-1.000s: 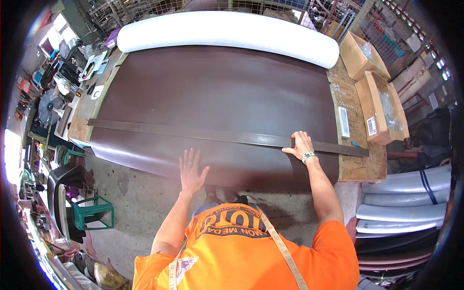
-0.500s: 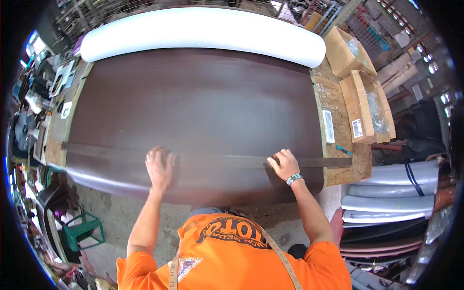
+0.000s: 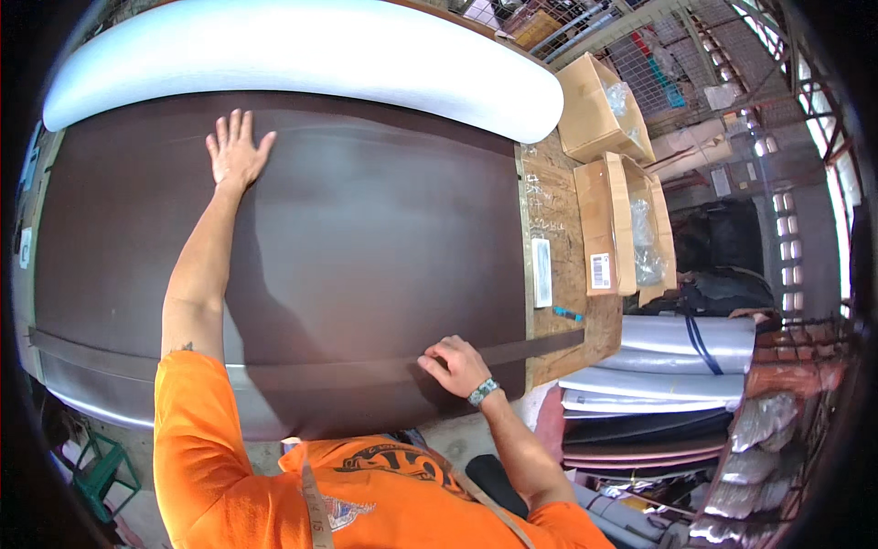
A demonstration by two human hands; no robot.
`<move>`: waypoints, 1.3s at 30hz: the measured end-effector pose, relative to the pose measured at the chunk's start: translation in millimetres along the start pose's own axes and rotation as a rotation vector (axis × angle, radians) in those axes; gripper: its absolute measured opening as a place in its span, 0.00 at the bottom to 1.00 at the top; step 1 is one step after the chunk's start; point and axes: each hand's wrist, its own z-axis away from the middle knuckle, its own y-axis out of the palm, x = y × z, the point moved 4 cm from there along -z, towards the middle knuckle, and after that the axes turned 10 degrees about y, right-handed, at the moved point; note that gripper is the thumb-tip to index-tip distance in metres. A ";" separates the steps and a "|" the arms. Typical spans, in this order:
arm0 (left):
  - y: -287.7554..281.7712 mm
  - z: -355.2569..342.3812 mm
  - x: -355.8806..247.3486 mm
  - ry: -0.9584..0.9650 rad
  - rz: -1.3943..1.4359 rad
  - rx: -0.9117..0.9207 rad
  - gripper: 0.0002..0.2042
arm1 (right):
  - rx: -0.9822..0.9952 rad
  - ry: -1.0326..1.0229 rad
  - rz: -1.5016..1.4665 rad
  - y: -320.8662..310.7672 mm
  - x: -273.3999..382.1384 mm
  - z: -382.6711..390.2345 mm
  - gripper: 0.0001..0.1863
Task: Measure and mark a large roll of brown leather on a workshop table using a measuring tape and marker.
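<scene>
L hand (image 3: 238, 160) now up 11 o'clock on brown sheet (image 3: 384, 238), fingers spread; R hand (image 3: 460, 368) curled by strip (image 3: 347, 373), 4 o'clock, can't tell if pinching; strip prob. less steadied.

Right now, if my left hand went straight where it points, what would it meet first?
Probably the long white roll at the far side of the dark brown sheet; its gap from your left hand is unclear.

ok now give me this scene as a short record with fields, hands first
left hand: fingers spread, palm down over brown sheet, near white roll
right hand: curled at the dark strip; grip unclear
dark strip: across the brown sheet's near part, right end over wooden table
right side: two open cardboard boxes, small blue object on the wooden table
</scene>
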 end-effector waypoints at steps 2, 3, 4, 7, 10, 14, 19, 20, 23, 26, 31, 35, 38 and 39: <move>2.2 -11.3 -58.2 0.094 -0.036 0.012 0.42 | -0.023 -0.064 -0.041 -16.8 -8.1 -12.3 0.15; 3.7 -9.1 -93.2 0.157 -0.034 0.038 0.43 | -0.049 -0.087 -0.063 -27.0 -13.1 -20.6 0.15; 2.9 -3.4 -127.7 0.206 -0.024 0.042 0.45 | -0.084 -0.146 -0.061 -38.6 -17.1 -33.2 0.14; 2.5 31.1 -223.1 0.361 0.014 0.054 0.50 | -0.151 -0.253 -0.109 -72.4 -34.0 -85.6 0.11; 4.7 53.6 -260.5 0.321 0.080 0.141 0.51 | -0.251 -0.413 -0.166 -93.8 -36.7 -164.7 0.15; 5.9 47.7 -267.4 0.330 0.023 0.061 0.49 | -0.331 -0.495 -0.165 -86.3 -20.0 -282.6 0.23; 2.7 42.7 -269.3 0.351 0.102 0.006 0.43 | -0.235 -0.161 0.209 -75.0 -44.6 -395.0 0.32; 1.5 42.4 -270.5 0.340 0.092 0.008 0.42 | -0.237 -0.214 0.297 -86.3 -69.8 -397.8 0.35; -1.4 41.4 -274.9 0.331 0.076 0.009 0.41 | -0.321 -0.107 0.301 -125.0 -161.3 -381.8 0.39; -2.3 39.1 -277.8 0.318 0.073 0.024 0.41 | -0.399 0.037 0.305 -144.7 -227.6 -352.6 0.43; -6.2 39.5 -281.8 0.389 0.126 -0.053 0.38 | -0.529 0.031 0.307 -145.3 -238.2 -341.6 0.44; -6.8 44.7 -279.8 0.370 0.102 -0.084 0.40 | -0.488 0.069 0.390 -143.8 -234.5 -343.9 0.43; 0.1 47.0 -275.2 0.319 0.085 -0.032 0.42 | -0.498 0.047 0.388 -143.1 -236.9 -343.2 0.44; 0.6 48.2 -274.5 0.329 0.082 -0.054 0.43 | -0.501 0.052 0.399 -142.8 -237.5 -342.6 0.44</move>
